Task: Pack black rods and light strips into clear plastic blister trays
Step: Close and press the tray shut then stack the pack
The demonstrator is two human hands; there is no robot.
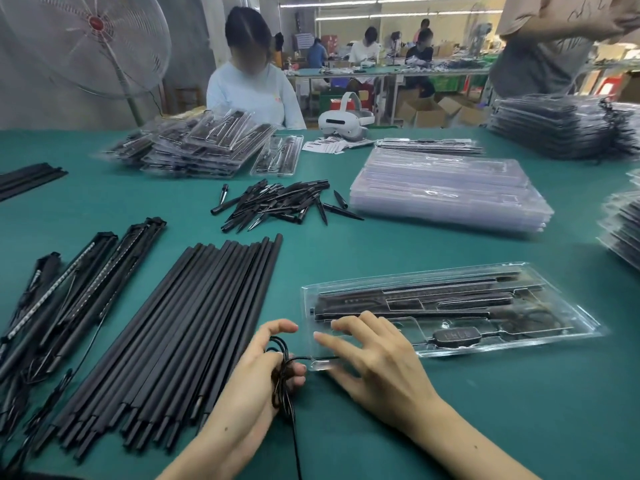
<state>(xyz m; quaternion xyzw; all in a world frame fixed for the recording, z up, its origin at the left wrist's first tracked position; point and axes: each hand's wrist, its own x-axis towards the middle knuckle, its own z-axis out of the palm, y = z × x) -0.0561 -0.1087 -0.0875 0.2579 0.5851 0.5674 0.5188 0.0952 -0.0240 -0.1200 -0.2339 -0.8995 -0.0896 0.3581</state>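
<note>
While left hand [273,362] grips a coiled cable [282,372], writing on the controller [455,336] is unreadable.
Right hand [374,355], fingers spread, presses the tray [571,306] edge.

Factory packing floor: long green worktables [346,244], stacked blister trays [446,188], seated workers [254,81], industrial fan [93,39].

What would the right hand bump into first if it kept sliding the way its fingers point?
The right hand points up and left over the near corner of the clear tray. Going on, it would probably meet the black rods first; depth is uncertain.
</note>
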